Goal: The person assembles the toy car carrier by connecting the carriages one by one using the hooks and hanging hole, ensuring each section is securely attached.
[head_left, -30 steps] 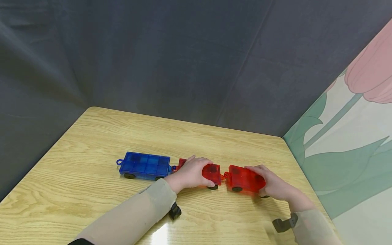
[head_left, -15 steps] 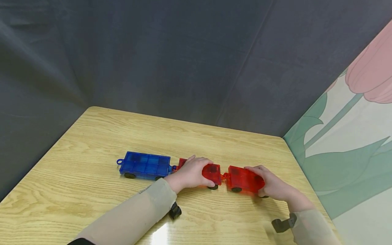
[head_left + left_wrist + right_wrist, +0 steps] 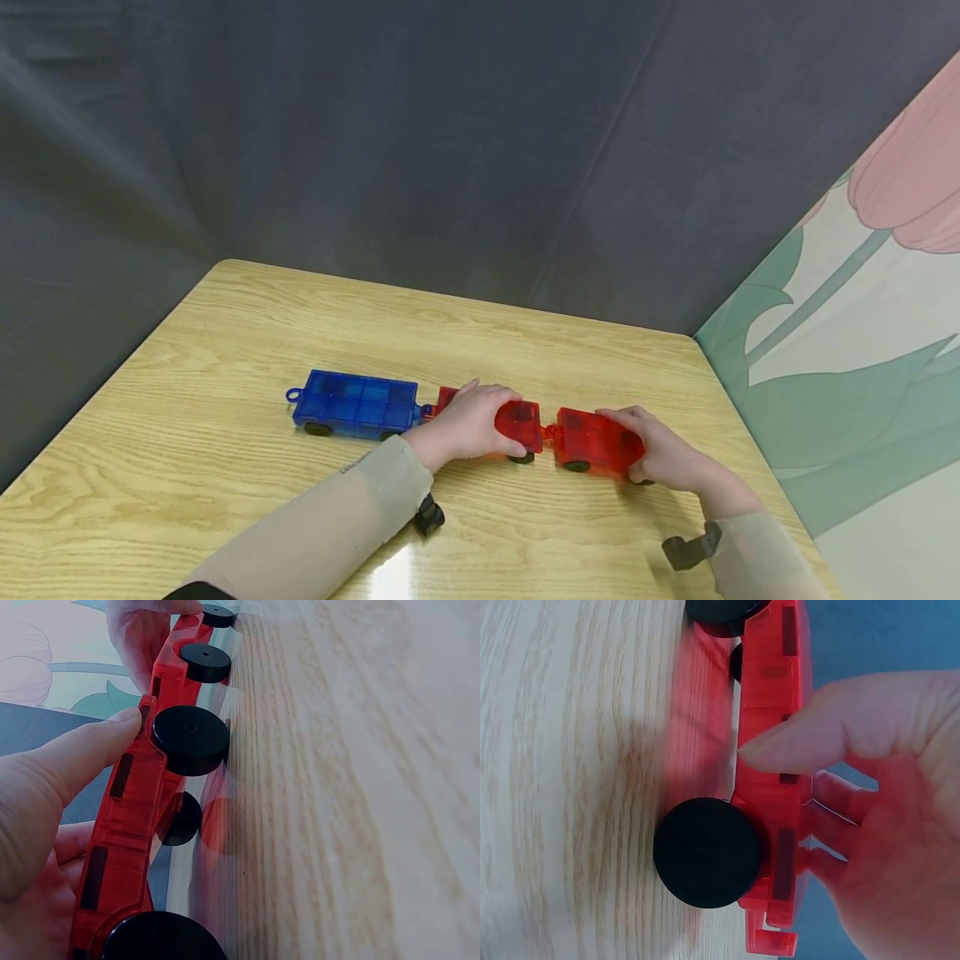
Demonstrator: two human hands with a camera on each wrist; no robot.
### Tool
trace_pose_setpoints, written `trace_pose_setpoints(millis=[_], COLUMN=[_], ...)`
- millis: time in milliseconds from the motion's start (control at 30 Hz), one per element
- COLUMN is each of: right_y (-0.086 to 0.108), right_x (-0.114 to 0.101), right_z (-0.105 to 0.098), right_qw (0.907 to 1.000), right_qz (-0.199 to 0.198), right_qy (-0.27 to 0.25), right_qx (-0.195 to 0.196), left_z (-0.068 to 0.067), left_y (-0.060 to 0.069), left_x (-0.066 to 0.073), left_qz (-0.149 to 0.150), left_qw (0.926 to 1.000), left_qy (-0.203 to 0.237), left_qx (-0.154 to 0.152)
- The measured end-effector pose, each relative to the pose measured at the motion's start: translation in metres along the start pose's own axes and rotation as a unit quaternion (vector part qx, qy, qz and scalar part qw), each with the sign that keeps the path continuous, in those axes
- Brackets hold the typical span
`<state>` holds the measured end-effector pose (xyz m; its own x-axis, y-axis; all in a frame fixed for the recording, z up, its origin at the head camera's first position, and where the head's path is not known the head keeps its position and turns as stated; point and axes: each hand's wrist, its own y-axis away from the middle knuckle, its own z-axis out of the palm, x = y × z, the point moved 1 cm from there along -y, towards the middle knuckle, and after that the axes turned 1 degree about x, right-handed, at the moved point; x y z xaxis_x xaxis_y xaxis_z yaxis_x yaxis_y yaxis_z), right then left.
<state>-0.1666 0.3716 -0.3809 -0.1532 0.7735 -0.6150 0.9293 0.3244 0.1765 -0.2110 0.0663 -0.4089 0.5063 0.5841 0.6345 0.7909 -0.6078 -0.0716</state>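
Observation:
Three translucent toy wagons with black wheels form a row on the wooden table. My left hand [image 3: 474, 423] grips the middle red wagon [image 3: 520, 427] across its sides, thumb toward me. At the right end, my right hand [image 3: 666, 450] holds the other red wagon [image 3: 588, 437] between thumb and fingers. A small red coupling [image 3: 551, 433] spans the narrow gap between the two red wagons; whether it is hooked is too small to tell. The blue wagon [image 3: 358, 407] meets the middle wagon's left end, its ring [image 3: 293, 396] pointing left. In the right wrist view, a red hook [image 3: 771, 942] sticks out of the held wagon.
The light wooden table [image 3: 225, 500] has its back edge against a dark curtain [image 3: 412, 150]. On the right, a wall with a tulip picture [image 3: 847, 383] borders the table. Dark wrist cameras [image 3: 429, 517] hang below both forearms.
My right hand and the right red wagon have shifted slightly left, closer to the middle wagon. The left hand, middle wagon and blue wagon stay in place.

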Motion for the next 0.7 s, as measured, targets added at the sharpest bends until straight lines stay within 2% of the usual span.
trace_pose_setpoints(millis=[367, 700], right_y=[0.0008, 0.0025], right_x=[-0.0040, -0.0041], right_z=[-0.0001, -0.0012], right_qw=[0.9974, 0.9962], right_qz=[-0.017, -0.018], right_qy=[0.069, 0.085], right_qx=[-0.011, 0.005], left_z=[0.0004, 0.0008], left_y=[-0.0007, -0.0006], left_x=[-0.0005, -0.0003], left_qz=[0.002, 0.000], left_qw=[1.0000, 1.0000], left_qy=[-0.003, -0.002], left_qx=[-0.002, -0.003])
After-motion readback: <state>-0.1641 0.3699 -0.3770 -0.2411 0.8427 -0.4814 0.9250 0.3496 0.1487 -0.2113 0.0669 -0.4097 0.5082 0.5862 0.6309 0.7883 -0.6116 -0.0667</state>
